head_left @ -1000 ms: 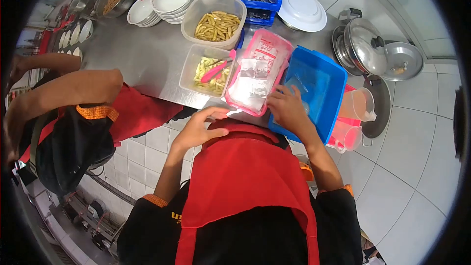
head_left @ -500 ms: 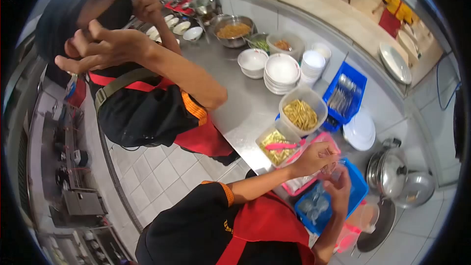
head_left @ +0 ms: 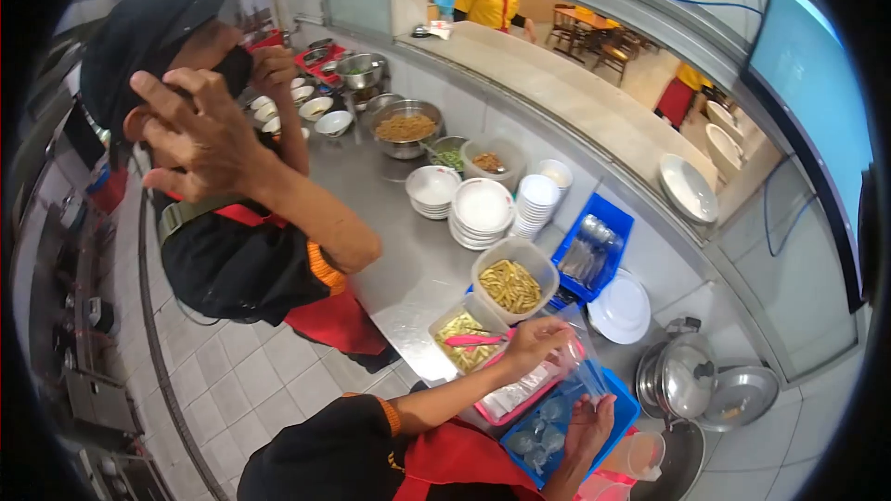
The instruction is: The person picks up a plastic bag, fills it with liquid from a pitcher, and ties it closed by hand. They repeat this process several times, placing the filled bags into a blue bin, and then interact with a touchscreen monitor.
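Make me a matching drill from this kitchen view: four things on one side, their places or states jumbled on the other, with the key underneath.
Things
1. Pink utensil
2. Left hand and right hand
3. Screen
4. Cutlery

Places or states
A. In a blue tray
B. Lit blue, at the right of the view
C. Lying over a tub of pale pieces
D. Holding clear plastic

Right pairs
1-C
2-D
3-B
4-A

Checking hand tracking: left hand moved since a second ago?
Yes: against the pink tray, the left hand went from beside its near end to over its far part.
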The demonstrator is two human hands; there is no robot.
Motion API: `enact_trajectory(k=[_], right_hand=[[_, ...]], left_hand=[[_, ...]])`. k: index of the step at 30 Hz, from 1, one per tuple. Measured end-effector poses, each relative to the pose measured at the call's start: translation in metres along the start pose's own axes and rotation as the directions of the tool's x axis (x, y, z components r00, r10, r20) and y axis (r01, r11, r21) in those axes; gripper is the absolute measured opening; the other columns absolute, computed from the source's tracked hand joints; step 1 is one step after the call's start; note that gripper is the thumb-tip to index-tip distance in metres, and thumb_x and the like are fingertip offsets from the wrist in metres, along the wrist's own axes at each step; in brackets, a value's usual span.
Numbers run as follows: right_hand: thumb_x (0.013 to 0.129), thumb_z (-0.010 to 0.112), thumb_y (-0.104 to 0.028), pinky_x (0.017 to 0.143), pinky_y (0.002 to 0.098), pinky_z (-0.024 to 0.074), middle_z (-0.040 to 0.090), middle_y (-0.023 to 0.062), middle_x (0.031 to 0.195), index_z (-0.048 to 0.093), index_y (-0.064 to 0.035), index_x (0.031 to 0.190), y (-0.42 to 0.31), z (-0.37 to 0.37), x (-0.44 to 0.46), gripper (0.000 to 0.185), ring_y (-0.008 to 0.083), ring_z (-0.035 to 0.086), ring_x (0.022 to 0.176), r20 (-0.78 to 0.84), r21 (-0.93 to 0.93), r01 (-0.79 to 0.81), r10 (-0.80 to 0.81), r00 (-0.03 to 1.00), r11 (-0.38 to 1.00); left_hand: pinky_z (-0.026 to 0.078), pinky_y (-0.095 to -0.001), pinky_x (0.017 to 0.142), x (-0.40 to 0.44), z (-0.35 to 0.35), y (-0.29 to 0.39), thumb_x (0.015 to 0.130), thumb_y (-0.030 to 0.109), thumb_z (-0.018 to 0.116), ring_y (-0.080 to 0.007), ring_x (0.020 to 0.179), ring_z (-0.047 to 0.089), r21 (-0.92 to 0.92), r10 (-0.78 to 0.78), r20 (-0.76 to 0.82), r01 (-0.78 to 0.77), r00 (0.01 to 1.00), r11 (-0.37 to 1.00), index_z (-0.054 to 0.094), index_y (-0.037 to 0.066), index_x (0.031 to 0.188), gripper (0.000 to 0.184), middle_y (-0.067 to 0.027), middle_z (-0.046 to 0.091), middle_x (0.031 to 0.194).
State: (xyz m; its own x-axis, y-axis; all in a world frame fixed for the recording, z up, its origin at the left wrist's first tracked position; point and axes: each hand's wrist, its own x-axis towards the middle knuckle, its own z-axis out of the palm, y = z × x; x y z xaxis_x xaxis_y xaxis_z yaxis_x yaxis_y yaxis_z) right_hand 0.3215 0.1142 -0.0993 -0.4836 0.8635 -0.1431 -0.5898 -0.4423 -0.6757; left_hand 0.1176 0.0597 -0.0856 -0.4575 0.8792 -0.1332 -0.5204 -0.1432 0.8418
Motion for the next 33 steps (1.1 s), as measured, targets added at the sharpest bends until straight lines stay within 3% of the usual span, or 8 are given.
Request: enact_trajectory(k=[5, 8, 10, 14, 19, 25, 31, 33], right_hand=[[0.093, 0.064, -0.014, 0.08, 0.032, 0.054, 0.065, 0.0074, 0.089, 0.058, -0.0042, 0.101, -0.028, 0.007, -0.011, 0.015, 0.0196, 0.065, 0.085, -0.071, -0.05, 0.046, -0.049, 0.996, 0.998], [0.092, 0.064, -0.013, 0.08, 0.0296, 0.0521, 0.065, 0.0066, 0.094, 0.058, -0.0049, 0.098, -0.043, -0.008, -0.017, 0.012, 0.0167, 0.063, 0.087, -0.029, -0.191, 0.098, -0.105, 0.994, 0.977], [0.09, 0.066, -0.009, 0.079, 0.0294, 0.0519, 0.065, 0.0065, 0.092, 0.058, -0.0048, 0.096, -0.043, -0.011, -0.02, 0.011, 0.0165, 0.063, 0.085, -0.014, -0.292, 0.156, -0.167, 0.986, 0.944], [0.082, 0.071, 0.0, 0.077, 0.0283, 0.0505, 0.064, 0.0066, 0.084, 0.06, -0.0031, 0.086, -0.031, 0.016, -0.03, 0.012, 0.017, 0.063, 0.08, 0.088, -0.627, 0.265, -0.271, 0.959, 0.733], [0.077, 0.076, 0.002, 0.071, 0.0222, 0.0457, 0.062, 0.0025, 0.08, 0.059, -0.0036, 0.077, -0.025, 0.025, -0.041, 0.017, 0.0101, 0.057, 0.075, 0.274, -0.916, 0.334, -0.261, 0.926, 0.223], [0.077, 0.071, 0.006, 0.065, 0.0235, 0.0475, 0.061, 0.0052, 0.079, 0.058, -0.0007, 0.077, -0.012, 0.017, -0.052, 0.015, 0.0096, 0.058, 0.074, -0.037, -0.724, 0.146, -0.248, 0.968, 0.674], [0.082, 0.06, 0.008, 0.068, 0.0237, 0.0486, 0.059, 0.0048, 0.083, 0.058, 0.0004, 0.09, -0.004, 0.007, -0.05, 0.012, 0.0107, 0.059, 0.077, -0.019, -0.904, 0.197, -0.496, 0.868, 0.379], [0.082, 0.061, 0.008, 0.068, 0.0239, 0.0487, 0.06, 0.0058, 0.084, 0.057, 0.0005, 0.099, -0.01, 0.014, -0.049, 0.02, 0.0112, 0.059, 0.077, -0.131, -0.835, 0.151, -0.457, 0.88, 0.529]], left_hand=[[0.052, -0.0255, 0.063, -0.001, 0.009, 0.009, 0.089, 0.019, 0.069, -0.0099, 0.076, 0.06, 0.084, 0.026, -0.078, -0.019, 0.997, 0.996, 0.062, 0.005, 0.114, 0.03, -0.0015, 0.065, 0.094], [0.05, -0.0301, 0.066, -0.006, 0.018, 0.02, 0.082, 0.019, 0.076, -0.0149, 0.077, 0.06, 0.592, 0.609, -0.215, -0.395, 0.763, 0.703, 0.064, 0.001, 0.102, 0.029, -0.0039, 0.061, 0.085], [0.048, -0.0322, 0.072, -0.025, 0.033, 0.038, 0.08, 0.019, 0.077, -0.0176, 0.08, 0.059, 0.658, 0.684, 0.212, -0.619, 0.698, 0.428, 0.063, 0.001, 0.103, 0.032, -0.0048, 0.061, 0.083], [0.048, -0.0272, 0.07, -0.059, 0.066, 0.016, 0.086, 0.021, 0.072, -0.0118, 0.074, 0.057, 0.444, 0.039, 0.428, -0.247, 0.903, 0.861, 0.065, 0.002, 0.094, 0.022, -0.0025, 0.065, 0.087], [0.044, -0.0217, 0.059, -0.056, 0.04, -0.031, 0.094, 0.022, 0.064, -0.0063, 0.069, 0.055, 0.347, -0.088, 0.334, -0.036, 0.939, 0.937, 0.063, 0.002, 0.094, 0.02, -0.0021, 0.065, 0.083], [0.029, -0.0182, 0.04, -0.061, 0.036, -0.031, 0.097, 0.032, 0.059, -0.0022, 0.054, 0.042, 0.073, -0.34, 0.291, 0.333, 0.894, 0.94, 0.058, 0.006, 0.09, 0.027, 0.0023, 0.056, 0.07], [0.022, -0.0177, 0.04, -0.064, 0.032, -0.034, 0.097, 0.039, 0.058, -0.0018, 0.049, 0.035, -0.097, -0.584, 0.493, 0.708, 0.645, 0.7, 0.055, 0.011, 0.089, 0.029, 0.0061, 0.046, 0.065], [0.02, -0.0179, 0.041, -0.064, 0.03, -0.038, 0.097, 0.04, 0.058, -0.0011, 0.048, 0.031, 0.218, -0.641, 0.501, 0.632, 0.581, 0.744, 0.055, 0.014, 0.088, 0.028, 0.0087, 0.04, 0.064]])
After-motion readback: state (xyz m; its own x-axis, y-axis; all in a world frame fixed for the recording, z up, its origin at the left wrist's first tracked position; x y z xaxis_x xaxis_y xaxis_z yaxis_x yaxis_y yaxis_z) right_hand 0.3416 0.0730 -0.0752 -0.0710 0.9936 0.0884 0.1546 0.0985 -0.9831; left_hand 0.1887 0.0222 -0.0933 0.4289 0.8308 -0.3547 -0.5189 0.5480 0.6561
